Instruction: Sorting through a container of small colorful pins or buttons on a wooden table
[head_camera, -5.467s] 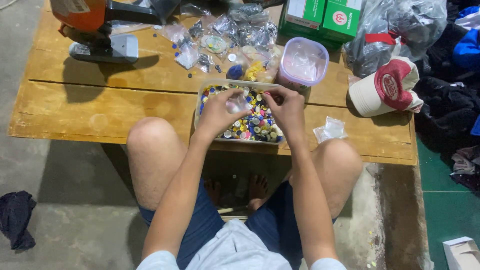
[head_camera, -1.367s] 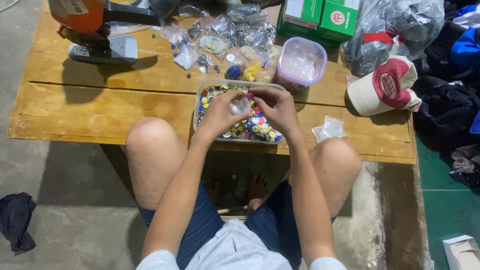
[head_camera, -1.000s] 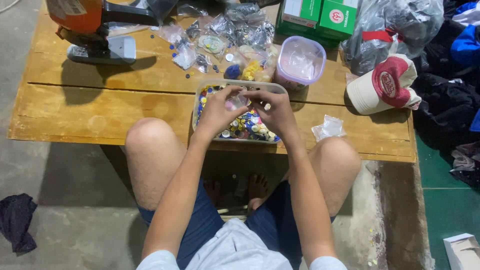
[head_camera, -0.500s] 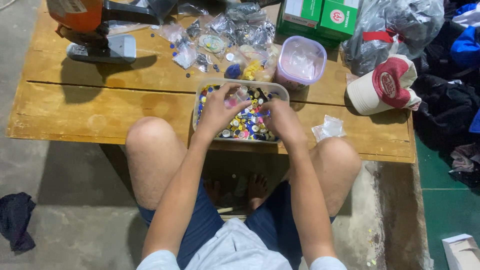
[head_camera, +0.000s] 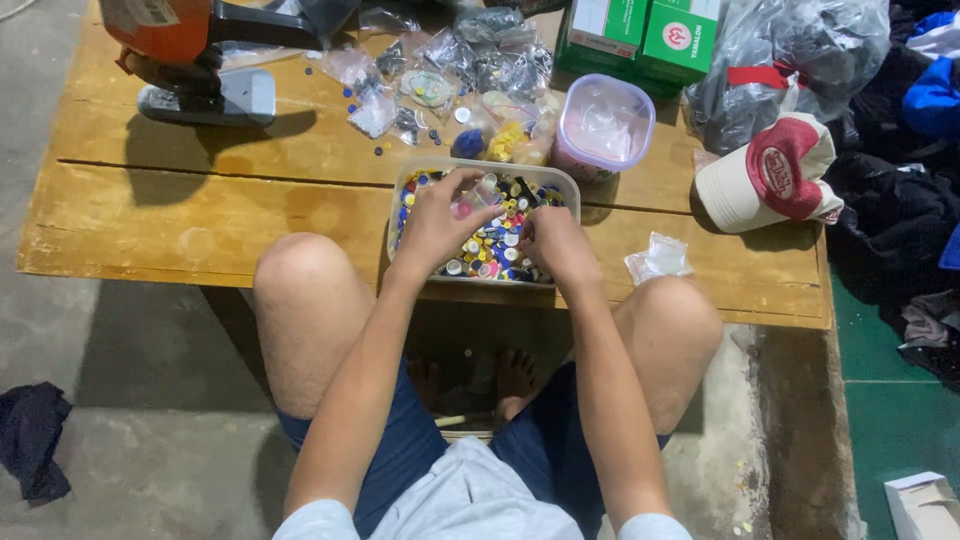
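Since half a second ago the right hand has dropped from beside the left into the near right part of the clear plastic tub, its back to the camera, so whether its fingers are closed on anything I cannot tell. The left hand stays over the tub's middle, fingers curled around a small clear bag with something pink in it, held just above the heap of coloured buttons. That tub sits at the near edge of the wooden desk, between the person's knees.

The step in hand looks like sorting: picking buttons out of the heap and dropping them into the bag. Next, the right fingers would need to pinch one small piece out of a crowded pile and carry it to the bag's narrow mouth, which the left hand must keep open and steady. More small bags lie at the far side, a lidded tub far right.
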